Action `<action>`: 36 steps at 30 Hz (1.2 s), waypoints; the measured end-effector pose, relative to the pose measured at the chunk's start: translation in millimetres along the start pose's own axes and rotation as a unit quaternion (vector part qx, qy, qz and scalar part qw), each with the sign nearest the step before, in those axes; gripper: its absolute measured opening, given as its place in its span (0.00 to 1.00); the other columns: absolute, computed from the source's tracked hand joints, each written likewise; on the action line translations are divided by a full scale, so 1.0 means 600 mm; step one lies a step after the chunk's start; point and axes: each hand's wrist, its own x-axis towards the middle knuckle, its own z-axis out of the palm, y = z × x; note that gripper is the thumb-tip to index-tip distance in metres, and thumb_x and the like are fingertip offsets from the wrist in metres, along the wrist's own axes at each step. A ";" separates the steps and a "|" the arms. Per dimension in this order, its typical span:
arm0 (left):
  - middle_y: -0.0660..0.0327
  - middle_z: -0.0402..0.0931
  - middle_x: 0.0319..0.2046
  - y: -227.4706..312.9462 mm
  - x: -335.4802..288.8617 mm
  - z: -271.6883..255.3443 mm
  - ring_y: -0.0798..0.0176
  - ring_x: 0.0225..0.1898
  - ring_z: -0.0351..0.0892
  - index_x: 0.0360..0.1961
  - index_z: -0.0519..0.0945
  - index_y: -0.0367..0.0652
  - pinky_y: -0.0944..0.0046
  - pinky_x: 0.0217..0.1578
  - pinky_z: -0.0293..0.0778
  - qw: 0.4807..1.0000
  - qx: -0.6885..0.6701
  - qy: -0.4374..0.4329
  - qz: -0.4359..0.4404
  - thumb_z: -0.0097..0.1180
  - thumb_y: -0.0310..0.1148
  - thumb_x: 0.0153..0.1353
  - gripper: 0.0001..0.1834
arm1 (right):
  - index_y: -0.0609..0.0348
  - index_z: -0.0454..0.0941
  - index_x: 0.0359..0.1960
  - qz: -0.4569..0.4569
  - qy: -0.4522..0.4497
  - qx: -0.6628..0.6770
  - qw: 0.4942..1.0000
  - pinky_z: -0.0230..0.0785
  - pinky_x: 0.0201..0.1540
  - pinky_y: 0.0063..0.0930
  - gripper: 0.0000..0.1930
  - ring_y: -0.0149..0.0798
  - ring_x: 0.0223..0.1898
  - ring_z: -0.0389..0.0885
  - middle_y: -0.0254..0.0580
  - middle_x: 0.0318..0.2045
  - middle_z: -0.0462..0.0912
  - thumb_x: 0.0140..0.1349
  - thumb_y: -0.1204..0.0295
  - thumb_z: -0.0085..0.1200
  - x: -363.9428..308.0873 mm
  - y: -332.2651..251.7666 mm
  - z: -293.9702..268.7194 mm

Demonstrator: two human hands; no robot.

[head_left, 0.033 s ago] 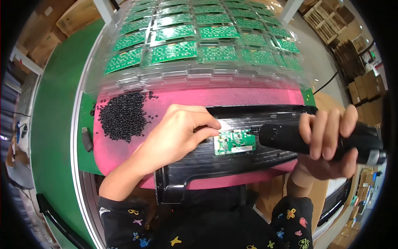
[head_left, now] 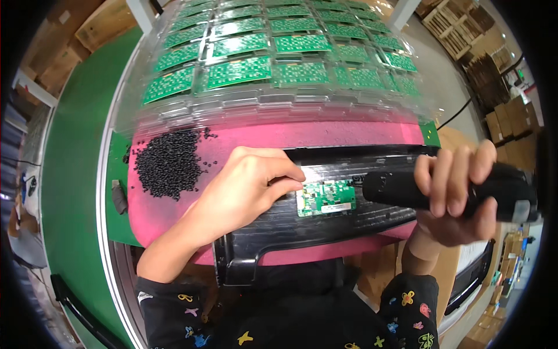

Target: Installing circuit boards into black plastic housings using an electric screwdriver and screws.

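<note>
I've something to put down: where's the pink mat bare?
Bare pink mat: a strip between clear trays and black panel, another patch between black pile and left forearm. Crowded around left hand, green board, right hand and black tool.

Panel, screws on pink mat

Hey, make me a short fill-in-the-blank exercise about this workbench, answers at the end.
1. The person's ____ hand grips the black screwdriver.
2. The circuit board on the black panel is coloured ____.
3. The mat under the panel is ____.
4. The pile of small black pieces lies toward the mat's ____ side.

Missing words: right; green; pink; left.
</note>
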 end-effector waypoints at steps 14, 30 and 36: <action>0.53 0.77 0.30 -0.013 -0.006 0.010 0.49 0.31 0.79 0.39 0.83 0.36 0.55 0.33 0.75 0.993 0.047 -0.085 0.061 0.60 0.18 0.54 0.11 | 0.57 0.65 0.40 0.077 0.035 -0.057 0.995 0.60 0.26 0.25 0.15 0.27 0.19 0.63 0.32 0.17 0.66 0.59 0.66 0.56 -0.005 0.049 -0.037; 0.54 0.73 0.29 -0.007 -0.010 0.011 0.50 0.33 0.77 0.42 0.83 0.37 0.55 0.35 0.74 0.988 0.105 -0.099 0.060 0.57 0.16 0.48 0.17 | 0.55 0.64 0.37 0.110 -0.005 -0.115 0.987 0.58 0.24 0.23 0.17 0.25 0.15 0.62 0.28 0.17 0.65 0.58 0.59 0.56 0.008 0.063 -0.034; 0.55 0.71 0.29 0.004 -0.009 0.016 0.52 0.35 0.76 0.43 0.83 0.38 0.55 0.36 0.73 0.980 0.163 -0.098 0.064 0.54 0.16 0.45 0.20 | 0.55 0.64 0.37 0.103 -0.016 -0.100 0.990 0.55 0.22 0.22 0.16 0.25 0.14 0.61 0.27 0.16 0.64 0.59 0.60 0.55 0.004 0.068 -0.027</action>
